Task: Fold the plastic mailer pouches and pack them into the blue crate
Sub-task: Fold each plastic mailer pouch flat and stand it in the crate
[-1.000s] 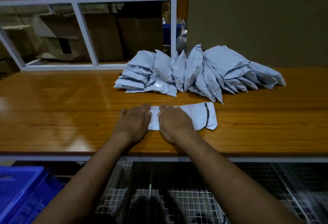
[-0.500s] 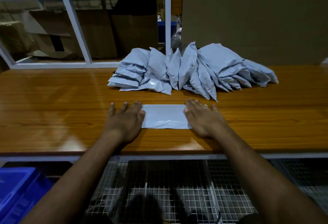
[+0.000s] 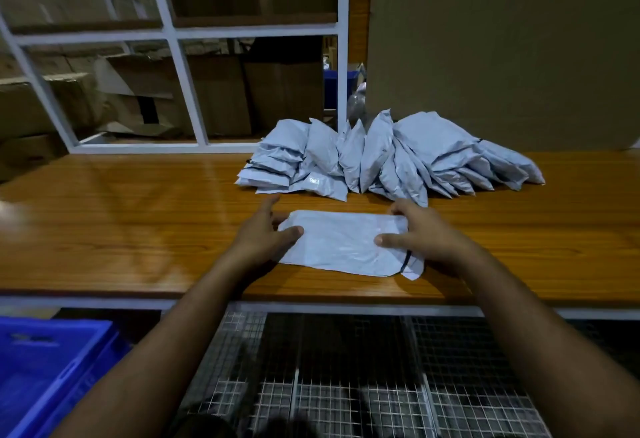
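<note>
- Both hands have gone from lying flat on the table at the ends of the folded pouch (image 3: 343, 247) to gripping those ends, and the pouch now sits slightly askew with its right corner lifted.
- Left hand (image 3: 263, 235): thumb pressed on top of the pouch's left end, fingers curled around and under the far edge, so it pinches the plastic.
- Right hand (image 3: 422, 233): thumb on top near the right end, fingers wrapped over the far edge, clamped on the pouch beside a dark strip close to that end.
- The pouch lies on the wooden table (image 3: 121, 229), near its front edge, just in front of a heap of other pouches (image 3: 388, 157) that leans against the back wall and a white frame (image 3: 180, 91).
- The blue crate (image 3: 52, 368) is below the table at the lower left, well apart from the pouch; its inside is too blurred to read.
- Handling, as a judgement: the pouch looks thin, light and limp, with a slick surface, so it will likely sag in the middle and the fold may spring open if released.
- Holding it at both short ends, thumb above and fingers below, should keep the fold closed during the carry down to the crate.
</note>
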{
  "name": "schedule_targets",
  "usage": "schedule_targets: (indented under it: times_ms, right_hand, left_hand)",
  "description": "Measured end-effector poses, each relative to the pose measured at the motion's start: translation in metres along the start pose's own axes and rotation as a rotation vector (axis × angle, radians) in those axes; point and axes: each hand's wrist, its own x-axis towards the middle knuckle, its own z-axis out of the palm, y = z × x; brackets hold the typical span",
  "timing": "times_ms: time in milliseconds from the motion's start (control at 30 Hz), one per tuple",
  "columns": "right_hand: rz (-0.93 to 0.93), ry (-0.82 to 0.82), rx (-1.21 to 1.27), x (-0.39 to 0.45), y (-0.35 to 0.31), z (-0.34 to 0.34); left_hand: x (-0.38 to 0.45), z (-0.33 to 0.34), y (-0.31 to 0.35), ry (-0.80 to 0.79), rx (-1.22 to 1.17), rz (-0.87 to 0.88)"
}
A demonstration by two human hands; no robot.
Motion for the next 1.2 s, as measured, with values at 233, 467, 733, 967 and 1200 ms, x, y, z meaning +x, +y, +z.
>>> schedule_targets:
  times_ms: [233, 467, 733, 967, 1200]
  right_hand:
    - [-0.358, 0.407, -0.251, -0.009, -0.032, -0.013]
    - [-0.265, 0.001, -0.24, -0.033, -0.025, 0.004]
    - [-0.065, -0.048, -0.157, -0.001, -0.062, 0.057]
    - [-0.015, -0.146, -0.649, 0.0, -0.066, 0.077]
    - [-0.115, -0.077, -0.617, -0.011, -0.058, 0.074]
  left_hand:
    - [-0.008, -0.016, 0.014, 0.18, -0.143, 0.392]
    - [-0.032, -0.03, -0.027, -0.278, 0.268, 0.387]
    - [-0.041, -0.017, -0.031, -0.094, 0.349, 0.466]
    - [-0.026, 0.015, -0.011, 0.228, 0.467, 0.461]
    - [-0.028, 0.039, -0.013, 0.265, 0.803, 0.513]
